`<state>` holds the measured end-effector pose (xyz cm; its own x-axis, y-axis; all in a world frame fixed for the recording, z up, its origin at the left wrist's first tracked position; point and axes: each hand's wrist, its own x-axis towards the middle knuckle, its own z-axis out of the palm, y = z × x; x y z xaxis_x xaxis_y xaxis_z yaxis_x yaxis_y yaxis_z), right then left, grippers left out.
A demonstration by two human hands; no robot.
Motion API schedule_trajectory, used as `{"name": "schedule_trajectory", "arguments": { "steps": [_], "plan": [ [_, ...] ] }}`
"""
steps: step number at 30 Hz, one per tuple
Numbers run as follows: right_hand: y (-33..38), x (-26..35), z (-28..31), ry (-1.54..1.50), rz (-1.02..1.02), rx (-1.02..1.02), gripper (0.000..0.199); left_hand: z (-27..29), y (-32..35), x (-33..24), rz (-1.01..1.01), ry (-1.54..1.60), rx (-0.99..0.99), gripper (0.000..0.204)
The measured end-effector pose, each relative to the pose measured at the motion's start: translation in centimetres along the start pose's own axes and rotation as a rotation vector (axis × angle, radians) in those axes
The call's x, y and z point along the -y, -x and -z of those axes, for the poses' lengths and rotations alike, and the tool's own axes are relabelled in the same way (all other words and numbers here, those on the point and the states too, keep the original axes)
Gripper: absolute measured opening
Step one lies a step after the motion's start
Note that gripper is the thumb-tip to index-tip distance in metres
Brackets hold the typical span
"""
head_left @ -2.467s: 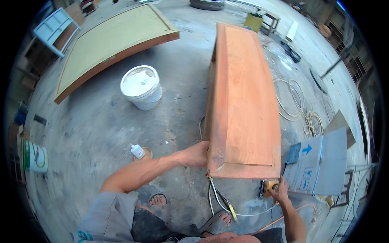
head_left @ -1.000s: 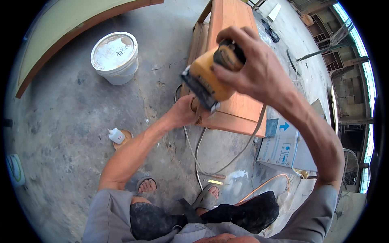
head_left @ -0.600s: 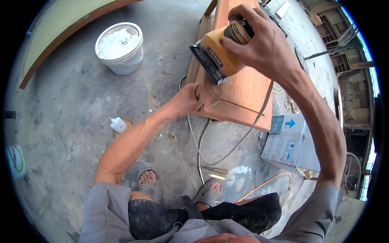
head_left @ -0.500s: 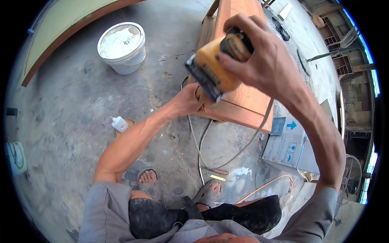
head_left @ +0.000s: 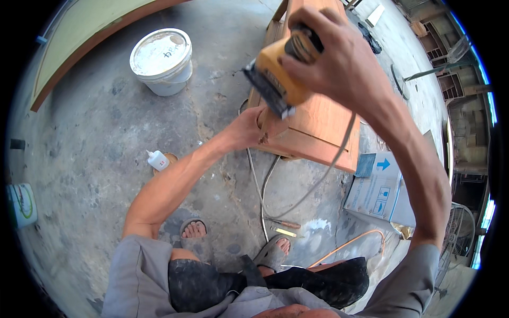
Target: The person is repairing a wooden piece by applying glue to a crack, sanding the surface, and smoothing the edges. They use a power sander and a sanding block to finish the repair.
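My right hand (head_left: 339, 55) is wrapped round the top of a yellow and black power sander (head_left: 281, 66). The sander is tilted, its dark pad turned to the lower left, over the near left part of a reddish-brown wooden furniture piece (head_left: 318, 124). Whether the pad touches the wood, I cannot tell. At that piece's near left corner, my left hand (head_left: 246, 127) grips the wooden edge, its fingertips partly hidden. A grey cord (head_left: 318, 193) loops down from beside my right wrist toward the floor.
A lidded white bucket (head_left: 161, 61) stands at the far left, near a pale wood-edged panel (head_left: 95, 37). A white squeeze bottle (head_left: 157, 159) lies left of my forearm. A cardboard box (head_left: 374, 185) sits at right. Near my feet are a chisel-like tool (head_left: 286, 223) and an orange hose (head_left: 347, 241).
My right hand has moved the sander slightly farther away and to the left. My left hand keeps its grip on the wooden corner.
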<state>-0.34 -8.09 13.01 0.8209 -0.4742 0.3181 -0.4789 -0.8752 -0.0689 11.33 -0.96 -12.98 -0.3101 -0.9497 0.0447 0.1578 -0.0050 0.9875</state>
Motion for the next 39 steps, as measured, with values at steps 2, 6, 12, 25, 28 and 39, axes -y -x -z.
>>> {"name": "schedule_trajectory", "arguments": {
  "steps": [2, 6, 12, 25, 28, 39],
  "plan": [
    [0.9, 1.6, 0.2, -0.082, 0.020, 0.082, 0.044, 0.4, 0.7, 0.0, -0.075, 0.049, -0.013, 0.045],
    [-0.9, 0.7, -0.5, 0.017, -0.011, 0.034, 0.044, -0.2, 0.6, 0.5, -0.140, 0.136, -0.079, 0.040],
    [1.7, 2.8, 0.2, -0.126, 0.019, 0.057, 0.035, -0.6, 0.6, -1.0, -0.401, -0.066, -0.203, 0.043],
    [0.8, -0.7, -0.1, -0.032, -0.061, 0.026, 0.038, -1.4, 0.9, -2.5, 0.002, -0.025, -0.194, 0.029],
    [1.1, 0.2, -0.2, -0.026, -0.025, -0.015, 0.039, -1.0, 0.5, -0.9, -0.081, 0.100, -0.188, 0.028],
    [2.9, 3.2, 0.3, -0.011, 0.018, 0.095, 0.040, -0.8, 0.9, -1.9, -0.229, 0.031, -0.187, 0.038]
  ]
}}
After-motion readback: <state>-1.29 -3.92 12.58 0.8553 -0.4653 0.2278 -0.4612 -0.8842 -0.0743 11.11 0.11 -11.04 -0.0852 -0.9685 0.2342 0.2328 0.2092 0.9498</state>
